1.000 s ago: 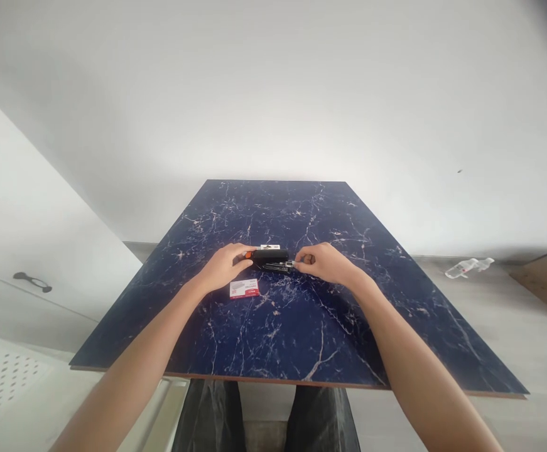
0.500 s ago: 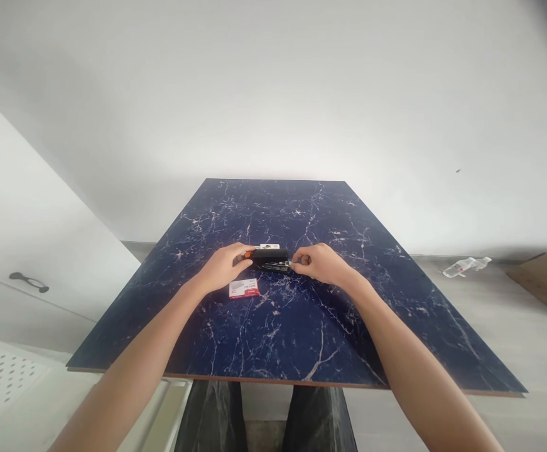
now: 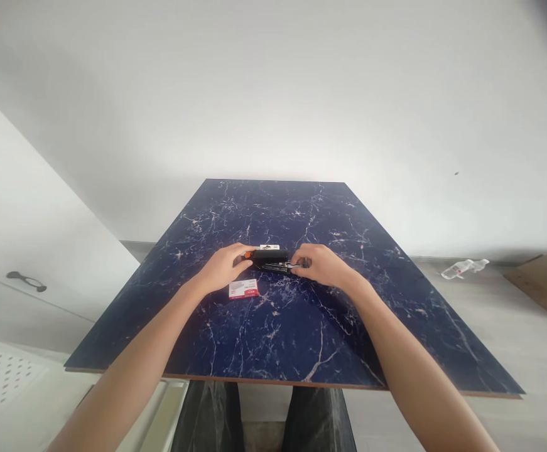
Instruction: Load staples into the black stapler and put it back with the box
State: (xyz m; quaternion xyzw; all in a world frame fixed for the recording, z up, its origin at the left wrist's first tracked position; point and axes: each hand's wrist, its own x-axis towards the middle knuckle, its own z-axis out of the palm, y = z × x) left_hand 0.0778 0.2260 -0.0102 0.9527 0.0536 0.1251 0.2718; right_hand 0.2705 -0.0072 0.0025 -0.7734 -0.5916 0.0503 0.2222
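Note:
A black stapler with an orange patch at its left end lies on the blue marbled table, its jaw spread apart towards the right. My left hand grips that left end between thumb and fingers. At the stapler's right end, the fingers of my right hand pinch a thin silvery strip; whether it is loose or part of the stapler I cannot tell. A small red and white box with print lies flat just below my left hand. Behind the stapler a small white printed piece shows, partly hidden.
The dark blue table ends at a white wall. Left stands a white cabinet with a dark handle. On the floor at right are a clear plastic bottle and a cardboard box. My legs are under the near edge.
My right fingers have shifted slightly left and closer over the stapler's right end. The left hand keeps its hold, and the red and white box stays put.

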